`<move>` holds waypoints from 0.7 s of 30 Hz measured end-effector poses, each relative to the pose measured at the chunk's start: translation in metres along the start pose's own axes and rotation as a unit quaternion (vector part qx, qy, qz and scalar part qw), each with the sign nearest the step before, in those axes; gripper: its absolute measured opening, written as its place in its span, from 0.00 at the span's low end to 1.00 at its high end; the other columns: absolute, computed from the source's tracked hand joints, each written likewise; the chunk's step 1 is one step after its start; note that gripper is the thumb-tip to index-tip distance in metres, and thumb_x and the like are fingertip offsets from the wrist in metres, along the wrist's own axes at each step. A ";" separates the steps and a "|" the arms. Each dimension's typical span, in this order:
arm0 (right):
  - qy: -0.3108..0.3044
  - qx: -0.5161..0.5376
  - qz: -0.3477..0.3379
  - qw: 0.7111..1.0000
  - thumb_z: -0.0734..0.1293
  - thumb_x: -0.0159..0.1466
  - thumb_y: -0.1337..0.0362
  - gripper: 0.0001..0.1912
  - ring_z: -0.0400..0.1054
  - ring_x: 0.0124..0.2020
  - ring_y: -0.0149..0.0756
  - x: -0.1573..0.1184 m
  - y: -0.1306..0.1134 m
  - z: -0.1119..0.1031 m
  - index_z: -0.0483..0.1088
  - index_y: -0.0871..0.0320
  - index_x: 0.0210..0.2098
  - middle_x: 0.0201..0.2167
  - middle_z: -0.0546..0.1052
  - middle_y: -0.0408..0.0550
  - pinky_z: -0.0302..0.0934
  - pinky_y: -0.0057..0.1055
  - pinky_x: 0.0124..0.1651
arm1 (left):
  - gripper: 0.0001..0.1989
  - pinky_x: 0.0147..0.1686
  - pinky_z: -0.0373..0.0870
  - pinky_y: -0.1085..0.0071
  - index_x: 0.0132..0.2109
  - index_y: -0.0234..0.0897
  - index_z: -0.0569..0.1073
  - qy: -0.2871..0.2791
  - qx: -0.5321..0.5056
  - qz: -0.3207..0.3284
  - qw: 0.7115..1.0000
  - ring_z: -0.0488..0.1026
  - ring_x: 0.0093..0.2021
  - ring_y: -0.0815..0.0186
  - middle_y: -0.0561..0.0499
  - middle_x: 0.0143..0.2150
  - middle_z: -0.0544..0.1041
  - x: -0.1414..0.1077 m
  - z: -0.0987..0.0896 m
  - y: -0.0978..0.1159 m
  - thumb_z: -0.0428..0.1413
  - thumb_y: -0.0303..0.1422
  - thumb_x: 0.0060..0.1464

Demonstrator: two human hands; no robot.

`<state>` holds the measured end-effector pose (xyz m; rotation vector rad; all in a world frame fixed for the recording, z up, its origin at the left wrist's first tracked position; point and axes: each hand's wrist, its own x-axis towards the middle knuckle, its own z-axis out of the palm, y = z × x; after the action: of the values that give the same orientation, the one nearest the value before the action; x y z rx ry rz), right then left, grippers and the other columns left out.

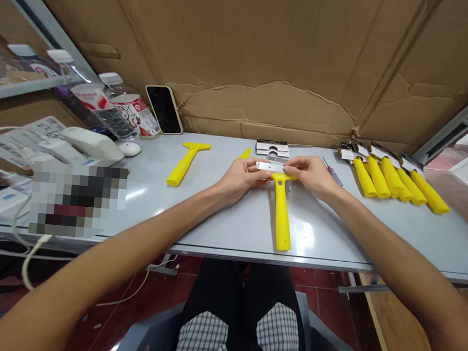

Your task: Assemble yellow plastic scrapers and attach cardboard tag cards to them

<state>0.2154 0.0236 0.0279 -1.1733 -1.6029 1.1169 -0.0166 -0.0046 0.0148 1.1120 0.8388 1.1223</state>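
From my station I see the left grip (pixel 239 179) and the right grip (pixel 311 177) both clenched, pinching a flat metal blade (pixel 269 166) by its two ends near the middle of the tabletop (pixel 335 233). Directly beneath the blade lies a yellow scraper (pixel 280 212), its head just under the grips and its handle pointing toward the tabletop's front edge. Behind the blade, by the back edge, sits a stack of printed cards (pixel 272 149). Just beside the right grip lies a small screwdriver (pixel 332 172). Toward the right end, yellow scrapers with card tags (pixel 393 181) lie side by side. Left of the left grip lies another yellow scraper (pixel 188 161). Near the back left corner, a phone (pixel 164 109) leans beside water bottles (pixel 121 105).
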 end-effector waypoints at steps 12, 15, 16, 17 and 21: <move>0.011 0.027 0.024 0.999 0.77 0.70 0.72 0.07 0.78 0.31 0.34 -0.017 -0.019 0.016 0.82 0.58 0.35 0.33 0.85 0.49 0.73 0.26 0.29 | 0.15 0.39 0.83 0.65 0.52 0.32 0.78 0.092 0.026 0.006 0.995 0.84 0.36 0.62 0.46 0.36 0.86 -0.003 0.012 0.011 0.66 0.25 0.58; -0.010 0.086 0.061 0.994 0.74 0.72 0.74 0.05 0.80 0.28 0.35 -0.018 -0.025 0.014 0.82 0.60 0.40 0.35 0.86 0.52 0.74 0.28 0.28 | 0.16 0.41 0.83 0.65 0.53 0.34 0.76 0.112 0.036 0.033 0.993 0.83 0.35 0.63 0.49 0.34 0.84 -0.004 0.012 0.013 0.65 0.24 0.58; -0.013 0.102 0.073 0.992 0.73 0.73 0.76 0.06 0.81 0.28 0.35 -0.018 -0.027 0.013 0.81 0.60 0.41 0.36 0.86 0.53 0.74 0.28 0.28 | 0.16 0.41 0.84 0.64 0.53 0.35 0.76 0.115 0.039 0.039 0.992 0.83 0.35 0.63 0.49 0.34 0.84 -0.005 0.013 0.013 0.64 0.24 0.59; -0.014 0.117 0.082 0.990 0.72 0.72 0.77 0.07 0.82 0.28 0.36 -0.018 -0.028 0.012 0.81 0.61 0.41 0.36 0.86 0.54 0.75 0.28 0.28 | 0.16 0.41 0.84 0.64 0.53 0.35 0.75 0.116 0.041 0.043 0.991 0.83 0.35 0.63 0.49 0.34 0.85 -0.005 0.013 0.014 0.64 0.25 0.59; -0.021 0.167 0.111 0.979 0.70 0.71 0.81 0.09 0.81 0.27 0.35 -0.019 -0.032 0.009 0.81 0.64 0.41 0.38 0.87 0.58 0.76 0.28 0.28 | 0.14 0.42 0.84 0.62 0.53 0.36 0.74 0.116 0.045 0.049 0.991 0.84 0.35 0.62 0.47 0.36 0.86 -0.006 0.014 0.014 0.64 0.24 0.61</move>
<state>0.2040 -0.0011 0.0538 -1.1238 -1.2714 1.4980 -0.0085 -0.0131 0.0320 1.1211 1.0328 1.3239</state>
